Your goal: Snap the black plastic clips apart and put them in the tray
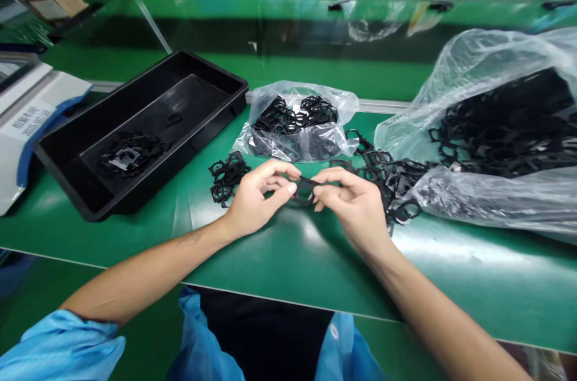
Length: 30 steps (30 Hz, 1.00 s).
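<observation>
- Currently, a small thin black piece with a round opening, apparently plastic (308,181), is held just above the work surface, between the two hands, near the body side of the piles.
- Left hand (258,195): thumb and forefinger pinch the piece's left end; the other fingers are curled.
- Right hand (354,201): thumb and forefinger close on its right end, fingers likewise bent.
- Step in hand, as judged: two-handed handling of a single piece, perhaps checking or trimming it; fingertips hide the exact action.
- Next move, as judged: calls for light, opposed fingertip pressure, then one pinch easing off before the other carries the piece; pulling from both ends could bend the thin frame.
- Just beyond the left hand: a small loose heap of black ring-like pieces (228,176).
- Behind and beside the right hand: a wider, tangled spread of similar black pieces (383,176), reaching a large clear plastic bag (487,198).
- Farther back: a smaller clear plastic bag (300,145), also holding black pieces.
- Left: a long black rectangular tray (189,145), partly filled, standing on the glossy green tabletop (270,261).
</observation>
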Each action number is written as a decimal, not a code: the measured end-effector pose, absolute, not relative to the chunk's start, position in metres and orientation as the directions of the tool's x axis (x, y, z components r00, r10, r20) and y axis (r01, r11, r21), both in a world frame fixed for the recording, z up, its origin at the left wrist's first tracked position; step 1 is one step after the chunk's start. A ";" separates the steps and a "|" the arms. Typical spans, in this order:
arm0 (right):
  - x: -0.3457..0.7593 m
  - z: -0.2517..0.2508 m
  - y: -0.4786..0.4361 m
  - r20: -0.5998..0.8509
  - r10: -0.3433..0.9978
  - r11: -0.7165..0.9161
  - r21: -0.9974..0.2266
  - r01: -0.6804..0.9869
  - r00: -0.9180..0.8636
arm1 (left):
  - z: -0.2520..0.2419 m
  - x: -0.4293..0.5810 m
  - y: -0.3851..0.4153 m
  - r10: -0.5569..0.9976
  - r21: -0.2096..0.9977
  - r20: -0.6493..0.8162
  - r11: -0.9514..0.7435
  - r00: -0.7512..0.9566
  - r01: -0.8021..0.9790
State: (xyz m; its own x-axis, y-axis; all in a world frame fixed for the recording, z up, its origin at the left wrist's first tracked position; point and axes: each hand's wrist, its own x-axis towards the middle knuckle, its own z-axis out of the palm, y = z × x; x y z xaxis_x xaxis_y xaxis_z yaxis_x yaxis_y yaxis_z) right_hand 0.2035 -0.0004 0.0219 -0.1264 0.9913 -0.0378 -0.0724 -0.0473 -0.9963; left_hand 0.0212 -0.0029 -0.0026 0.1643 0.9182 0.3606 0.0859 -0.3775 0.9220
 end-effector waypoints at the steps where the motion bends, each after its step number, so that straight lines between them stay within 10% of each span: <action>1: 0.205 0.022 0.002 -0.123 0.984 -0.140 -0.981 -0.134 -0.127 | -0.002 0.021 -0.002 0.909 0.908 0.385 -0.404 0.158 0.114; 9: 0.207 0.023 0.007 -0.316 0.925 -0.360 -0.906 -0.224 -0.209 | 0.005 0.017 -0.002 0.721 0.622 0.639 -0.690 0.269 0.371; 20: 0.208 0.019 -0.001 0.209 0.957 0.252 -0.941 0.225 -0.200 | -0.004 0.021 0.000 0.917 0.907 0.383 -0.397 0.116 0.139; 30: 0.204 0.020 -0.001 0.163 0.976 0.186 -0.969 0.161 -0.147 | -0.002 0.022 0.002 0.943 0.958 0.272 -0.284 0.193 0.034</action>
State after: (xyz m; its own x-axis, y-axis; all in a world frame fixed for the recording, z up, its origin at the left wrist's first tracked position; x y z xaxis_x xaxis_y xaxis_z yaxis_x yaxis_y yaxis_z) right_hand 0.2039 -0.0007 0.0204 -0.1466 0.9757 0.1626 0.1605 0.1857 -0.9694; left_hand 0.0221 0.0016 -0.0022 0.1926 0.9428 0.2722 0.0337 -0.2836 0.9584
